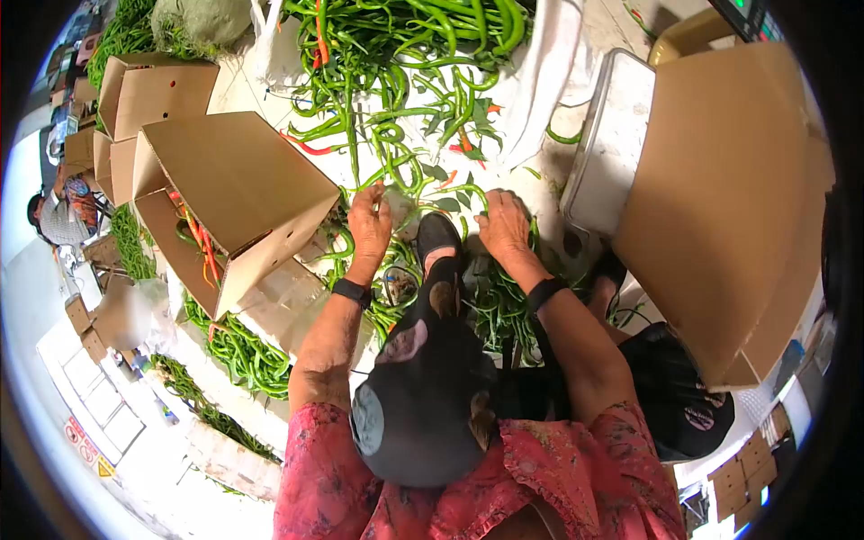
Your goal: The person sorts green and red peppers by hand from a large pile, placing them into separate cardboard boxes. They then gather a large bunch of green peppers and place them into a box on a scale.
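Note:
Long green peppers (390,135) lie spread over the white floor, with a large heap (450,31) beyond them. My left hand (369,220) is over the near edge of the scattered peppers, its fingers bent; whether it holds a pepper I cannot make out. To its right, my right hand (504,220) reaches down beside a curved green pepper (481,200), fingers partly curled and their tips unclear. A few red peppers (308,146) and some dark leaves lie among the green ones. Between my hands is a black shoe (437,232).
An open cardboard box (238,180) with red peppers inside stands at left. At right a big cardboard box (720,207) rests by a metal scale platform (612,135). More green peppers (243,355) lie behind the left box. Another person (67,216) sits at far left.

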Demonstrator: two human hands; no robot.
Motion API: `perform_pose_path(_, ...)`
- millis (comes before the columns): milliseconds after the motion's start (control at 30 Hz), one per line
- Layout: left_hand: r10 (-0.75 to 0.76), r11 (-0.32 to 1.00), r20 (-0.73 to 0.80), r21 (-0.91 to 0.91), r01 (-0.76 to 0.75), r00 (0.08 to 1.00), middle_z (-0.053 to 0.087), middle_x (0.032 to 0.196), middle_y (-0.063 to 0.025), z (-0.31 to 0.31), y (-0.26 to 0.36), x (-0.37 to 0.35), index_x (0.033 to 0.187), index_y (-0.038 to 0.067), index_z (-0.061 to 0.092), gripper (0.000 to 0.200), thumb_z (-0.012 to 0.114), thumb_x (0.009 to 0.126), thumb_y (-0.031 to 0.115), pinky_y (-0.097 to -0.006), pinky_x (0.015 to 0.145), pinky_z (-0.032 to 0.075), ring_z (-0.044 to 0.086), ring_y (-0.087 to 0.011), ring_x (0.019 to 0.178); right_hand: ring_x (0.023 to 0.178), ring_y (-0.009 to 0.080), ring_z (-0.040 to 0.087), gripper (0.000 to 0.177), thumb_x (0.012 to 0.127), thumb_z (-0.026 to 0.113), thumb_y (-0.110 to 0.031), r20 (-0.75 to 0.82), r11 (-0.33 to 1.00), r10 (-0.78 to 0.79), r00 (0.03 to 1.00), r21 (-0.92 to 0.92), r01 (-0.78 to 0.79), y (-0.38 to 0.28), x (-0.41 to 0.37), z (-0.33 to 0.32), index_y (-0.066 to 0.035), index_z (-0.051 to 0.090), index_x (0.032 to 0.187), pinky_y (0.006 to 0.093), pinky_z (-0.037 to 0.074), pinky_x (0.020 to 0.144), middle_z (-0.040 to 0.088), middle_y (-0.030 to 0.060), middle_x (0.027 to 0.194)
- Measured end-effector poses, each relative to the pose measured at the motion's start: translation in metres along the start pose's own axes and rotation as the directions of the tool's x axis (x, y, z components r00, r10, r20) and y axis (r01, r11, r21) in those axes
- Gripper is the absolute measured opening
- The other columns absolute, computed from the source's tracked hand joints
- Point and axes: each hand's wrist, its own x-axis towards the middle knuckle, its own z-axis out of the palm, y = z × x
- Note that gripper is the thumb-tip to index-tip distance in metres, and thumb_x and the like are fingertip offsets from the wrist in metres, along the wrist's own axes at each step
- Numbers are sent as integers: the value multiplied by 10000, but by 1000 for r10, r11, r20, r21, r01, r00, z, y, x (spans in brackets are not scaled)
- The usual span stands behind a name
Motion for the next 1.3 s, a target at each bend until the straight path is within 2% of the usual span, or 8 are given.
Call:
perform_pose_path(233,476,850,217,135,-510,852,530,1225,-171,42,89,102,1266,80,543,483,656,796,81,-450,921,414,495,-369,1106,936,344,563,306,722,670,-10,-22,985,-79,997,-157,75,10,17,48,-13,503,979,434,474,791,537,172,957)
perform_pose_path(500,448,813,380,204,-546,809,497,1199,-150,90,69,75,1194,111,560,400,659,814,194,-460,895,381,473,-334,1083,884,429,549,179,792,547,-56,37,880,228,973,420,-222,25,15,6,24,490,942,482,434,781,567,228,919)
perform_pose_path(667,444,893,438,-146,-425,782,571,1190,-175,44,52,19,1189,48,606,374,660,840,172,-430,933,434,537,-346,1091,782,282,611,256,852,608,-222,52,757,392,918,549,-354,27,34,-48,10,638,958,397,459,727,648,156,848)
perform_pose_path(733,289,925,399,-351,-146,870,641,1045,-194,29,51,15,1170,32,624,362,648,826,141,-432,892,464,593,-372,963,535,42,410,238,896,616,-271,58,685,299,953,682,-256,24,55,-54,-36,658,896,244,306,492,494,-64,640)
perform_pose_path(867,204,979,101,-7,-205,974,645,983,-188,14,42,45,1082,29,644,265,612,819,49,-427,819,487,601,-377,922,544,28,389,258,904,613,-283,43,720,280,959,652,-239,10,88,-52,-35,671,859,244,262,491,481,-68,631)
perform_pose_path(933,332,932,51,135,-335,942,620,1009,-154,19,47,66,1112,71,638,347,617,774,-1,-432,825,461,560,-354,938,773,225,621,339,881,592,-331,93,799,315,945,510,-317,20,102,-36,-26,687,994,374,470,734,672,130,810)
perform_pose_path(1033,315,867,259,313,-388,913,612,1034,-137,42,38,71,1126,104,639,377,619,764,-1,-416,828,444,538,-331,946,824,289,642,324,893,575,-332,-26,876,304,952,400,-268,27,103,-15,-40,674,991,416,476,780,675,154,851)
perform_pose_path(1300,315,936,245,-241,-257,917,627,852,-117,58,52,-11,997,111,674,271,613,743,37,-422,727,493,592,-325,822,768,265,631,337,773,719,-337,-107,902,323,940,336,-271,12,85,-8,-24,635,868,380,479,692,652,128,767)
